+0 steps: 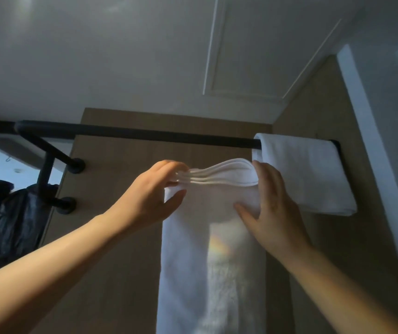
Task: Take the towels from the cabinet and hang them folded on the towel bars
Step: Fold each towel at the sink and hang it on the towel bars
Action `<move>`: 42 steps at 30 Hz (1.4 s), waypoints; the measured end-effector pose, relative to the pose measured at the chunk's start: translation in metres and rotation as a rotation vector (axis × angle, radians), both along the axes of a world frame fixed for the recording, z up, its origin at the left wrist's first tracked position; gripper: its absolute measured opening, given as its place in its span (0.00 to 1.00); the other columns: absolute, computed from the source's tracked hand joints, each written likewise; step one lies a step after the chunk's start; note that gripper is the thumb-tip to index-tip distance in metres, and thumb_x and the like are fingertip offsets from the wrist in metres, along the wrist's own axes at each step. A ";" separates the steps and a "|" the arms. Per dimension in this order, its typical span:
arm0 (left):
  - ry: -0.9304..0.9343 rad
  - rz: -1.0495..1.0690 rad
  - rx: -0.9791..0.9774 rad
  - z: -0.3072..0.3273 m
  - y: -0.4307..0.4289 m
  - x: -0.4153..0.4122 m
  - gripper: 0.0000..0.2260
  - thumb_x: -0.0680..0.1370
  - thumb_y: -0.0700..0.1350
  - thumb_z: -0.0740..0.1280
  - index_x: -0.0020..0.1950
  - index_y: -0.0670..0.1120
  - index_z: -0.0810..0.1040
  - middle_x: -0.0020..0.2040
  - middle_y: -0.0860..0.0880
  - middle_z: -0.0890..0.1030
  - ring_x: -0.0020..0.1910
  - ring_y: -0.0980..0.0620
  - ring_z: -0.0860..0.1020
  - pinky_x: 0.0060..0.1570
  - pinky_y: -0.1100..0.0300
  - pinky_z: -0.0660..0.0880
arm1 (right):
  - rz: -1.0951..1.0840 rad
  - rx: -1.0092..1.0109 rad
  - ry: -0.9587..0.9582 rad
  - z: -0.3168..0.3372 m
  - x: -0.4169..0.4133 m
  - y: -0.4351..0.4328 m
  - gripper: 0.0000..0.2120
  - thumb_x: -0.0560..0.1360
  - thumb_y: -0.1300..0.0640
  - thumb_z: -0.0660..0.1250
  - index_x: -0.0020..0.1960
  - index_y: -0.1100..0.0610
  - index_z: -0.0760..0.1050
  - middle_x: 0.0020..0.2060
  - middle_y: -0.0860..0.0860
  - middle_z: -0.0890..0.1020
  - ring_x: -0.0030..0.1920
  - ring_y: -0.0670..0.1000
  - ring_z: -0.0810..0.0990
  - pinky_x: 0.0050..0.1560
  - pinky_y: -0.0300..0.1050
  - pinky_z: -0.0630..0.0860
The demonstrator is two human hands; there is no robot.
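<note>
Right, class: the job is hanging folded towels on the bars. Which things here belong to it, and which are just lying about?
Job: held towel, hung towel, bar, left hand, right hand.
Lying about: black bag, door frame, ceiling panel.

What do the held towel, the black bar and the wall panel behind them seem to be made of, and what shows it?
Held towel: soft white cloth, likely terry; it drapes and its folded edges stack. Black bar: probably metal, matt painted; straight, round, rigid. Wall panel: perhaps wood or laminate; smooth tan surface, grain unclear.
</note>
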State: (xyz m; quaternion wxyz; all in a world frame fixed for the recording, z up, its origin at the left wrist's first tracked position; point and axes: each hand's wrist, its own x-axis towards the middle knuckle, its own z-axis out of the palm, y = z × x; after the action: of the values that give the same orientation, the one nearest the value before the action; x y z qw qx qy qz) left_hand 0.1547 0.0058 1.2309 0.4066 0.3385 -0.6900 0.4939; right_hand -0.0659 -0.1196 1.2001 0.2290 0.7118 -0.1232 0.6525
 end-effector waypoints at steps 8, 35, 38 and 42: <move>-0.050 0.016 -0.063 0.073 -0.023 0.019 0.24 0.71 0.41 0.75 0.65 0.40 0.74 0.59 0.46 0.76 0.52 0.49 0.79 0.53 0.59 0.79 | -0.129 -0.121 -0.028 0.082 0.009 -0.014 0.37 0.74 0.51 0.72 0.76 0.61 0.60 0.72 0.58 0.66 0.66 0.59 0.72 0.54 0.47 0.74; 0.369 0.187 -0.274 0.105 -0.072 0.002 0.25 0.74 0.60 0.67 0.64 0.44 0.73 0.61 0.45 0.74 0.61 0.44 0.70 0.58 0.56 0.66 | -0.349 -0.008 0.105 0.188 0.037 -0.072 0.27 0.83 0.44 0.47 0.53 0.56 0.81 0.59 0.59 0.81 0.60 0.59 0.77 0.50 0.45 0.66; 0.490 0.254 -0.246 0.077 -0.064 -0.001 0.37 0.65 0.75 0.61 0.60 0.48 0.72 0.58 0.49 0.73 0.59 0.48 0.71 0.54 0.56 0.68 | -0.350 -0.004 0.120 0.189 0.038 -0.072 0.28 0.82 0.42 0.46 0.50 0.57 0.80 0.58 0.58 0.81 0.59 0.58 0.77 0.47 0.45 0.62; 0.705 0.175 0.105 0.074 -0.067 -0.016 0.43 0.58 0.79 0.64 0.56 0.45 0.74 0.48 0.49 0.80 0.44 0.51 0.80 0.39 0.56 0.78 | -0.326 0.039 0.150 0.191 0.037 -0.071 0.28 0.81 0.39 0.45 0.44 0.55 0.76 0.57 0.58 0.81 0.59 0.58 0.77 0.48 0.45 0.63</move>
State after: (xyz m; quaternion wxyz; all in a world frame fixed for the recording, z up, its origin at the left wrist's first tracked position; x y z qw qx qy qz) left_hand 0.1384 -0.0607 1.3052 0.5579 0.5661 -0.5003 0.3435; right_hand -0.0292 -0.1909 1.3908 0.3261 0.7334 -0.2322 0.5494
